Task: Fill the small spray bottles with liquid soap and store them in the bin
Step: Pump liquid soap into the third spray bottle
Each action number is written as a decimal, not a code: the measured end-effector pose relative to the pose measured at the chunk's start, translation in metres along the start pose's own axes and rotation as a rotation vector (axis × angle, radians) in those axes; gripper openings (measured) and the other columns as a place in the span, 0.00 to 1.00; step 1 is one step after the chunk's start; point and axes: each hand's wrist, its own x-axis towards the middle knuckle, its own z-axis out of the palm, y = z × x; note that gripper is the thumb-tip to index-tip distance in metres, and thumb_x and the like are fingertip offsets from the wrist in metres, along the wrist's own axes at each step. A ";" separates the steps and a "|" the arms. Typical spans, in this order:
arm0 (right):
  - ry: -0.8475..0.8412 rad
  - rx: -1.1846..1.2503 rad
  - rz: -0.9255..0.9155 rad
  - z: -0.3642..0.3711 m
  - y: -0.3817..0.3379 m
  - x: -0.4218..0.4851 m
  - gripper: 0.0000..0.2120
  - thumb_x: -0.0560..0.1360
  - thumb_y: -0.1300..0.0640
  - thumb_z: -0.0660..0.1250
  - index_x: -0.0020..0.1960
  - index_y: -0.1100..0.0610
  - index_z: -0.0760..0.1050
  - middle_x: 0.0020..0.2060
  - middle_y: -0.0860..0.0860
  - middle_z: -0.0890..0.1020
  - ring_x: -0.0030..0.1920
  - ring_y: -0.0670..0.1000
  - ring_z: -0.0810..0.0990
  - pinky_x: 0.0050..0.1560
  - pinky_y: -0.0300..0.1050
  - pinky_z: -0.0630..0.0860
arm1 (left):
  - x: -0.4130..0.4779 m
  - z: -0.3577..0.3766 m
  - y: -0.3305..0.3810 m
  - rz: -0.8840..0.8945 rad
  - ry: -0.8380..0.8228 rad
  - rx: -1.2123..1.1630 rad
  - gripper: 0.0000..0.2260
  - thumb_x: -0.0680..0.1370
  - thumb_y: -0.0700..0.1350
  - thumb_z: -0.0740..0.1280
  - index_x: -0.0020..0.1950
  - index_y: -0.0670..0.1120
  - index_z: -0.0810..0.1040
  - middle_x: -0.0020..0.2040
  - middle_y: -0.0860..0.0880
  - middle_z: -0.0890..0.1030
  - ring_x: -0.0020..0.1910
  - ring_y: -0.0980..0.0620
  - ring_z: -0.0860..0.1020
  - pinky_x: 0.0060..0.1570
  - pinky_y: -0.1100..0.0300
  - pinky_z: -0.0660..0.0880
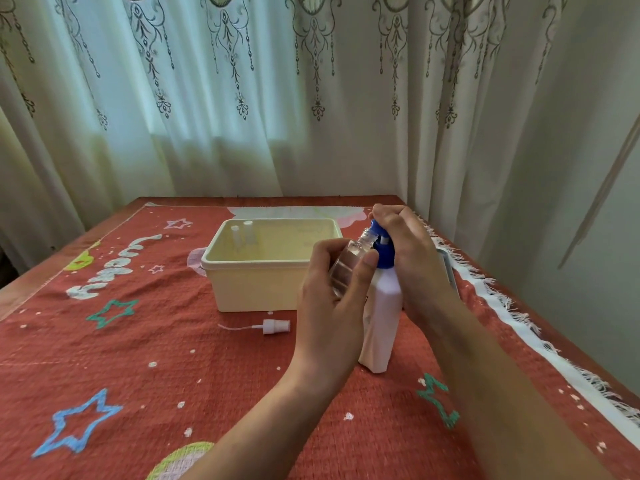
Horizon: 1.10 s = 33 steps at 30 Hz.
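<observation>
My left hand [332,296] grips a small clear spray bottle [349,263], tilted with its open neck up against the blue pump nozzle [381,242] of a white soap bottle [382,323] standing on the table. My right hand [412,258] lies over the blue pump head with its fingers curled round it. A white spray cap with its thin tube [273,326] lies on the cloth in front of the cream bin [256,282]. Two capped small bottles [242,233] stand in the bin's far left corner.
A red patterned cloth [138,358] covers the table. Its white fringe [519,317] runs along the right edge, near a wall. Curtains [242,98] hang behind the table. A grey object [448,268] lies behind my right hand, mostly hidden.
</observation>
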 end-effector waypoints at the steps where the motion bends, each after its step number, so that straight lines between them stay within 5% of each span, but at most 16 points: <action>1: -0.002 0.002 0.005 0.000 0.000 0.000 0.08 0.80 0.49 0.64 0.47 0.52 0.75 0.36 0.44 0.81 0.36 0.41 0.80 0.39 0.33 0.78 | 0.001 0.000 0.000 0.001 0.002 -0.005 0.09 0.79 0.50 0.68 0.56 0.48 0.77 0.42 0.54 0.81 0.39 0.60 0.77 0.39 0.70 0.72; 12: -0.008 -0.079 -0.022 -0.006 0.007 0.004 0.02 0.80 0.53 0.63 0.49 0.50 0.74 0.42 0.45 0.80 0.40 0.41 0.81 0.40 0.36 0.77 | -0.002 0.000 -0.001 -0.010 -0.009 0.017 0.13 0.76 0.56 0.65 0.56 0.51 0.76 0.44 0.55 0.80 0.41 0.59 0.77 0.40 0.70 0.73; 18: -0.030 -0.042 0.000 -0.005 0.006 0.003 0.14 0.78 0.41 0.59 0.47 0.50 0.75 0.33 0.38 0.81 0.35 0.39 0.81 0.39 0.34 0.78 | -0.003 -0.004 -0.004 0.004 0.005 -0.012 0.08 0.79 0.50 0.68 0.55 0.50 0.77 0.43 0.53 0.81 0.39 0.59 0.78 0.40 0.68 0.73; 23: -0.073 -0.014 0.010 -0.002 0.002 0.001 0.17 0.81 0.43 0.57 0.50 0.55 0.75 0.30 0.49 0.81 0.31 0.49 0.79 0.39 0.43 0.79 | 0.005 -0.010 0.007 0.041 0.079 -0.109 0.10 0.78 0.50 0.68 0.54 0.46 0.77 0.40 0.58 0.81 0.37 0.62 0.78 0.40 0.69 0.74; 27: -0.088 -0.082 0.007 -0.005 0.002 -0.001 0.20 0.81 0.41 0.54 0.53 0.55 0.76 0.33 0.51 0.84 0.37 0.50 0.82 0.49 0.49 0.78 | 0.009 -0.016 0.013 -0.016 0.093 -0.154 0.07 0.78 0.47 0.69 0.55 0.47 0.78 0.44 0.57 0.82 0.43 0.60 0.80 0.47 0.62 0.78; 31: -0.005 -0.273 -0.069 -0.015 -0.011 -0.004 0.24 0.80 0.36 0.52 0.65 0.51 0.71 0.50 0.46 0.85 0.53 0.44 0.83 0.55 0.40 0.76 | 0.009 -0.030 0.023 -0.087 0.130 -0.187 0.07 0.77 0.47 0.73 0.53 0.50 0.80 0.47 0.53 0.84 0.49 0.48 0.82 0.54 0.54 0.78; 33: 0.043 -0.331 -0.136 -0.021 -0.026 -0.002 0.22 0.81 0.37 0.53 0.67 0.50 0.70 0.55 0.44 0.83 0.56 0.43 0.81 0.60 0.45 0.75 | 0.010 -0.039 0.029 -0.114 0.160 -0.225 0.07 0.76 0.44 0.74 0.52 0.49 0.81 0.48 0.48 0.85 0.51 0.42 0.82 0.55 0.49 0.78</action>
